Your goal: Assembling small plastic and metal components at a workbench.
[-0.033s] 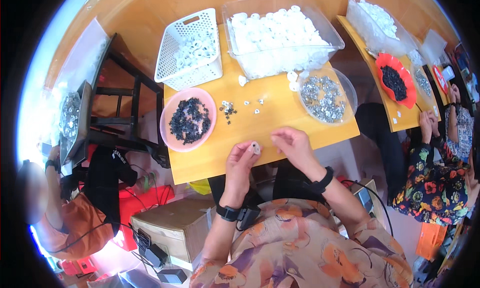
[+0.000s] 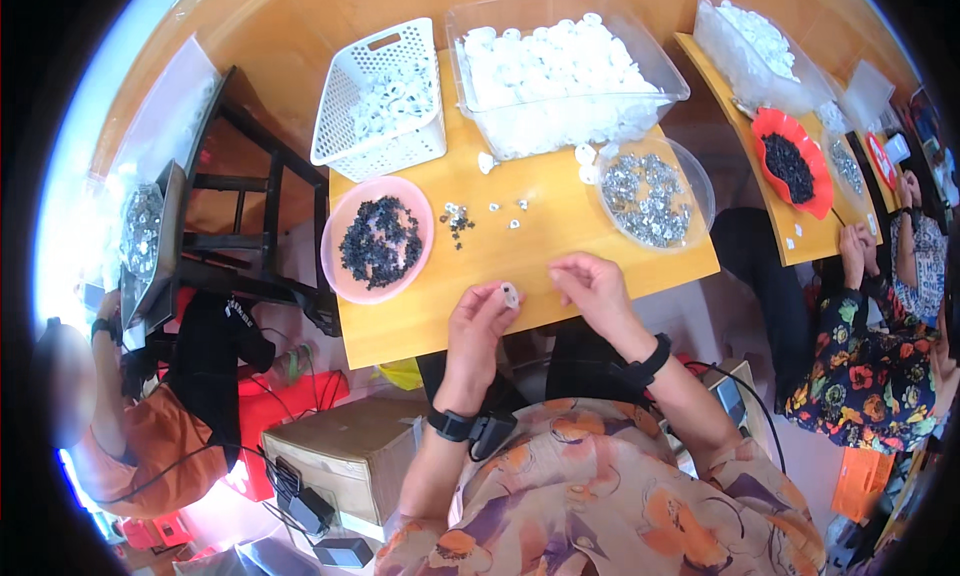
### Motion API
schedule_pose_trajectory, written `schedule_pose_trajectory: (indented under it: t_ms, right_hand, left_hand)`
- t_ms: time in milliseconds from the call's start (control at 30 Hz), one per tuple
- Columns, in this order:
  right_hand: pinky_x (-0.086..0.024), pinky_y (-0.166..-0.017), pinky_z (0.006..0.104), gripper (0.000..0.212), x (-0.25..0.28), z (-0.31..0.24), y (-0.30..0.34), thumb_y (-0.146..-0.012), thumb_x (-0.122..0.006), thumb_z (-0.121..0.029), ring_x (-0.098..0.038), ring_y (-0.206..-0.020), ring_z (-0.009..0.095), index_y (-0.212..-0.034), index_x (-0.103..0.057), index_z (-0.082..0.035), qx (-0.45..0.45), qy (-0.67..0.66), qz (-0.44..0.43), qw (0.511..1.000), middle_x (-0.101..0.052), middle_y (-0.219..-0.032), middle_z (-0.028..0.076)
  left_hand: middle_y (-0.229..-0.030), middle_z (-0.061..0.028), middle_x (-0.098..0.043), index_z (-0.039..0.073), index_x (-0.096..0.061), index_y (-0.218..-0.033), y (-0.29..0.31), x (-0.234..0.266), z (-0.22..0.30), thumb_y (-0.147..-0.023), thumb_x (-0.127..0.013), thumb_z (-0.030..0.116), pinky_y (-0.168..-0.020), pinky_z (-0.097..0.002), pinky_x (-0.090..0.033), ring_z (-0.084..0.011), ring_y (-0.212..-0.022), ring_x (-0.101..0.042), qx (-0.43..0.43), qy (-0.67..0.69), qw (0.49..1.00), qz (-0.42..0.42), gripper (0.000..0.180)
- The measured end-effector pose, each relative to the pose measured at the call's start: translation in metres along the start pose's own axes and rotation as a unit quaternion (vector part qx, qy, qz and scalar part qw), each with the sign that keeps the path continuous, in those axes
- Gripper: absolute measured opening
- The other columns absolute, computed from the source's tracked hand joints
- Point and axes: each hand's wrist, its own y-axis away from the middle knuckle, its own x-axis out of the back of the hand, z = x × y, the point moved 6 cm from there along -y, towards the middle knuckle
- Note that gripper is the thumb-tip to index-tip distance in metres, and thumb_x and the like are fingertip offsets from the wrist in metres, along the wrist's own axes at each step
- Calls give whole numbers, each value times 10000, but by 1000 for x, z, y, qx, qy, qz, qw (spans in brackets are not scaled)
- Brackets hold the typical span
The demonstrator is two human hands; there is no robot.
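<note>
My left hand (image 2: 478, 321) is closed above the table's near edge, pinching a small white plastic piece (image 2: 510, 296) with a dark spot on its face. To its right, apart from that piece, my right hand (image 2: 595, 291) hovers with its fingers curled and the fingertips drawn together. Whatever may be between those fingertips is too small to make out. Beyond my hands lie a little heap of small black parts (image 2: 458, 226) and a few tiny metal-and-white pieces (image 2: 515, 224). A pink bowl (image 2: 330, 246) of black parts stands left of them.
At the back stand a white perforated basket (image 2: 322, 141) and a clear bin (image 2: 665, 81) of white pieces. A round clear dish (image 2: 706, 211) of metal parts sits at right. Co-workers sit either side; one works by a red bowl (image 2: 822, 181). A cardboard box (image 2: 345, 451) stands below left.
My right hand has shifted very slightly to the right. My left hand keeps its pinch on the white plastic piece, almost unmoved.
</note>
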Motion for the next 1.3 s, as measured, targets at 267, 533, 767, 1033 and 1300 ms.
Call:
schedule_pose_trajectory:
  t_ms: [267,533,767,1033,1300]
  right_hand:
    - [-413,-494,176,112,14,7,-1,-900,-595,-85,-503,-538,34,-946,-604,17,-15,-72,-2,997,-582,-716,-9]
    - [-415,-492,179,114,10,1,4,-892,-603,-82,-508,-547,19,-954,-611,13,18,-19,7,1000,-610,-744,-10]
    - [-412,-495,170,108,10,-3,6,-899,-603,-92,-499,-548,15,-957,-617,-2,16,3,-10,1000,-604,-755,-19]
    - [-410,-490,180,108,12,-4,9,-891,-602,-80,-503,-527,23,-942,-604,15,39,-12,2,999,-578,-686,-17]
    - [-409,-492,183,113,13,-2,10,-892,-602,-86,-507,-527,28,-936,-607,17,28,28,-6,999,-578,-678,-12]
  left_hand:
    - [-1240,-194,-520,-69,-391,-1277,-60,-71,189,-963,-491,324,-983,-377,-439,-305,-1142,-544,-112,151,982,26,513]
    - [-1029,-62,-633,23,-576,-1155,-92,-47,88,-926,-541,220,-677,-249,-464,-144,-818,-624,-74,-254,964,13,305]
    - [-995,-108,-634,16,-552,-1200,-160,-31,84,-814,-634,114,-730,-315,-482,-192,-819,-640,-262,-527,805,76,407]
    - [-957,-140,-648,56,-632,-1058,-173,-59,88,-734,-694,148,-777,-394,-496,-310,-881,-634,-214,-669,702,115,343]
    - [-857,-90,-626,-1,-574,-973,-111,-37,64,-896,-590,242,-663,-234,-509,-174,-743,-617,-12,-195,981,1,256]
